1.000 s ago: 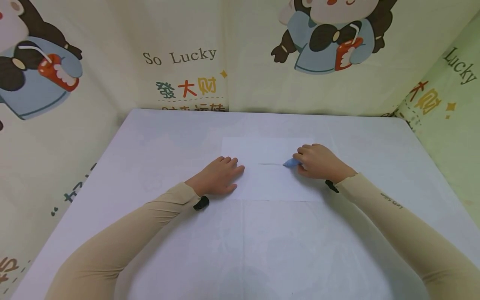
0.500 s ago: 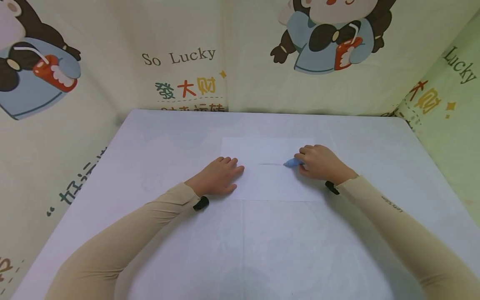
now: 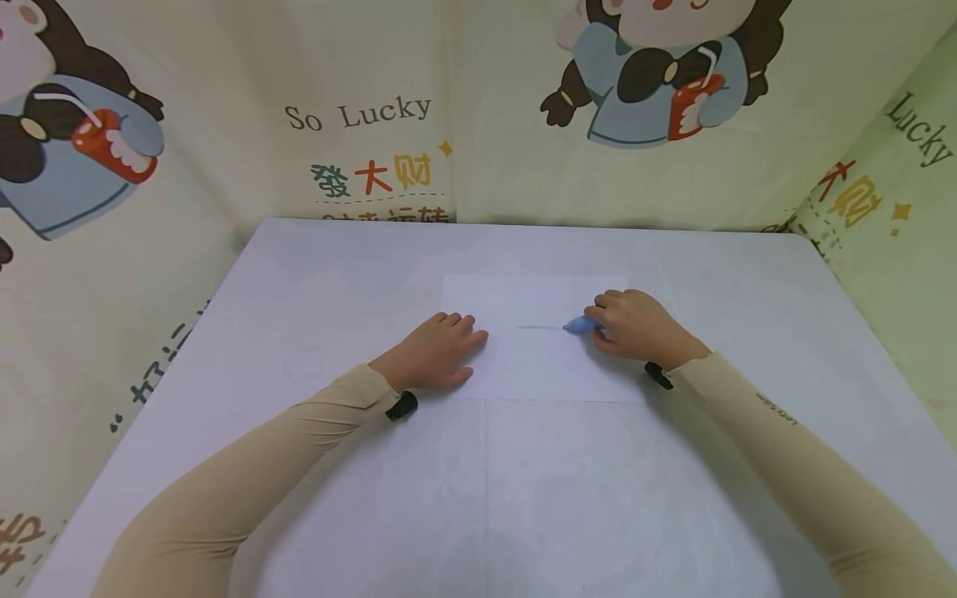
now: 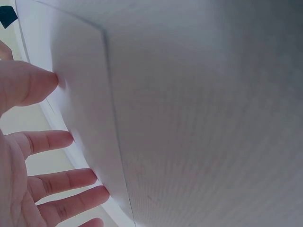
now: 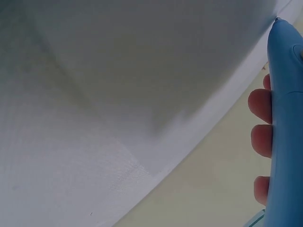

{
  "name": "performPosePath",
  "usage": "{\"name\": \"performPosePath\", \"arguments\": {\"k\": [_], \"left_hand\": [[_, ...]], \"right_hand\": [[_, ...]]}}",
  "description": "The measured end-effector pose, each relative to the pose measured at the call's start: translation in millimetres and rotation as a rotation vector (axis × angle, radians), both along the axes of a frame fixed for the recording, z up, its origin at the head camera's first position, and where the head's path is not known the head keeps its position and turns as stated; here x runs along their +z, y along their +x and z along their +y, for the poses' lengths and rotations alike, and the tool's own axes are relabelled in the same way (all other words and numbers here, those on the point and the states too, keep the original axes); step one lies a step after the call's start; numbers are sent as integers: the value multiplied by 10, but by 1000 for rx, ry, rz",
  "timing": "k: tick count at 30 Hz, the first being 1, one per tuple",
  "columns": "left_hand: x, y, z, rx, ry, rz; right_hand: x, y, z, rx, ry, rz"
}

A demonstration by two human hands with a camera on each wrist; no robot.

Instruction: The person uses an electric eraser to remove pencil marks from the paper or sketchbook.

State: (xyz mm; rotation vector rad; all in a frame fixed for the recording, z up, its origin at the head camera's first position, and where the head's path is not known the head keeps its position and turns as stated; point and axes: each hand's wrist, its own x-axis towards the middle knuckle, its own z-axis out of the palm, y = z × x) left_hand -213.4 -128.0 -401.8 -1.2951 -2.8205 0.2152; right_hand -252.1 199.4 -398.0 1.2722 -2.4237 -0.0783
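A white sheet of paper (image 3: 534, 365) lies on the pale table (image 3: 336, 274), with a faint pencil line (image 3: 538, 327) drawn across its middle. My left hand (image 3: 441, 353) lies flat on the paper's left edge, its straight fingers (image 4: 52, 182) pressing the sheet (image 4: 189, 118) down. My right hand (image 3: 635, 324) grips a light blue pen (image 3: 579, 325), whose tip touches the right end of the line. In the right wrist view the blue pen (image 5: 284, 118) runs up the right side, with curled fingertips (image 5: 260, 106) beside it.
Cream cloth walls with cartoon figures and "So Lucky" print (image 3: 359, 112) close in the table at the back and both sides. The table's far edge (image 3: 523, 224) meets the back cloth.
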Motion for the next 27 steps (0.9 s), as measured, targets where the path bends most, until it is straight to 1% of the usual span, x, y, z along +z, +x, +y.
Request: {"name": "performPosePath", "arguments": {"k": [6, 13, 20, 27], "left_hand": [[-13, -4, -11, -12, 22, 6], [15, 3, -6, -1, 11, -13], [15, -5, -6, -2, -6, -11], [21, 2, -10, -3, 6, -1]], "right_hand": [[-1, 1, -10, -18, 11, -7], [0, 3, -23, -36, 39, -24], [12, 8, -30, -21, 18, -11], [12, 10, -33, -18, -11, -3]]}}
